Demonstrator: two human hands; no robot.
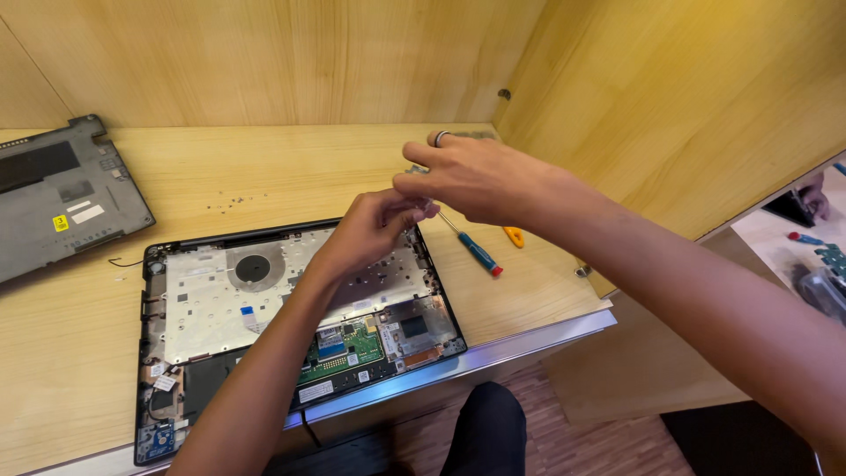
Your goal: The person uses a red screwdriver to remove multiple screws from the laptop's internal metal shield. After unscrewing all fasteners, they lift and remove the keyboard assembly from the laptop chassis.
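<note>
While both hands (pixel 414 207) pinch what seems a small part above the laptop (pixel 291 326), fingers should stay narrow and steady.

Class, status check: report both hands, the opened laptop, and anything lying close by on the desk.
Left hand and right hand meet, pinching something small, unclear. Opened laptop beneath, internals exposed. Blue-handled screwdriver beside it; loose screws behind.

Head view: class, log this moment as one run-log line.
left hand: closed above opened laptop | right hand: over left | screwdriver: on desk | removed cover: far left
</note>
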